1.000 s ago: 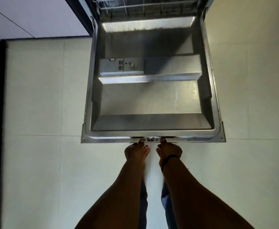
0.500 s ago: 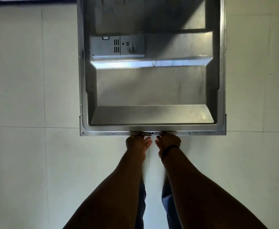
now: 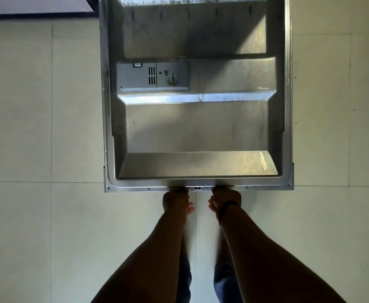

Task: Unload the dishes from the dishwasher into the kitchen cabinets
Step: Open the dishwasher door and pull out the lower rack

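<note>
The dishwasher door (image 3: 197, 130) lies open and flat in front of me, its steel inner face up. No dishes or racks show in this view. My left hand (image 3: 175, 202) and my right hand (image 3: 226, 201) both hold the door's near edge beside the latch (image 3: 197, 188). Their fingers are curled under the rim and hidden, and the thumbs point toward each other below it. A dark band sits on my right wrist.
A grey detergent dispenser (image 3: 153, 76) is set in the door's left half. Pale floor tiles (image 3: 43, 127) lie on both sides of the door. A cabinet front with a dark base strip (image 3: 37, 15) runs along the top left. My legs are below my arms.
The door has come further down, and the rack at the top has left the view. My thumbs have come off the rim's top and now sit below it.
</note>
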